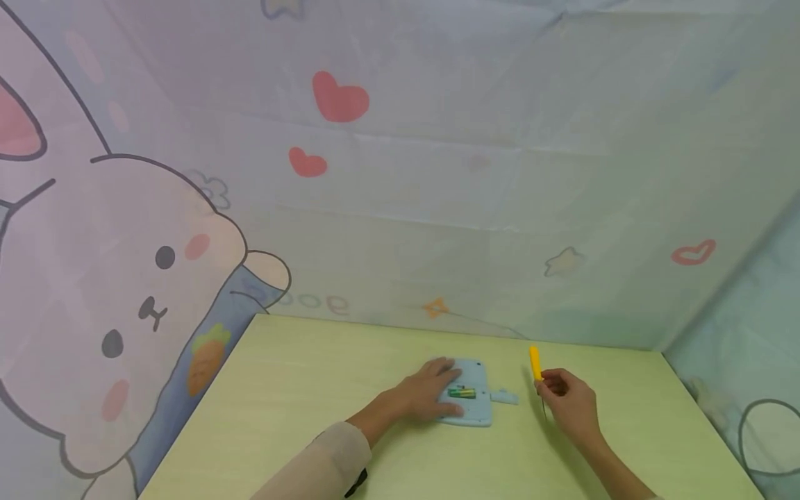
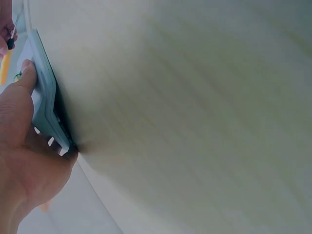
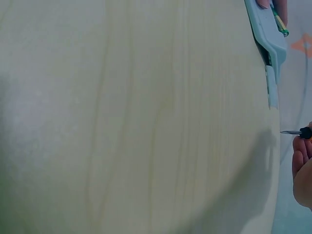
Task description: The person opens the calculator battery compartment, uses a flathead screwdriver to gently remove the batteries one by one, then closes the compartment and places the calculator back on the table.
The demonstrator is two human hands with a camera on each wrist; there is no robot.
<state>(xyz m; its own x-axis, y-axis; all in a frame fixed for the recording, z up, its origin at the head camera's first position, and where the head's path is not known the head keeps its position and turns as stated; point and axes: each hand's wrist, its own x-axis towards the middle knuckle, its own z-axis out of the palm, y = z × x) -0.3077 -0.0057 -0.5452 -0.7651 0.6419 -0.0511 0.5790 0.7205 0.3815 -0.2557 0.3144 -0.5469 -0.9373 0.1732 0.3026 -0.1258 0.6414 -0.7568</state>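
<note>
A light blue plastic device (image 1: pixel 473 414) lies on the table, a pair of green-and-gold batteries (image 1: pixel 462 393) on its upper face. My left hand (image 1: pixel 428 390) holds its left part, thumb on the face in the left wrist view and the other fingers at the opposite edge, partly hidden. Beside the device's right edge is a small, flat light blue piece (image 1: pixel 504 396). To the right of that, my right hand (image 1: pixel 570 404) pinches a screwdriver (image 1: pixel 535 362) with a yellow handle and black collar. Its thin metal shaft points down toward the table, apart from the device.
The pale wood-grain table (image 1: pixel 300 389) ends at a printed fabric backdrop (image 1: pixel 425 208) behind. More fabric (image 1: pixel 762 333) hangs along the right side. A large cartoon rabbit (image 1: pixel 144 278) is printed at the left.
</note>
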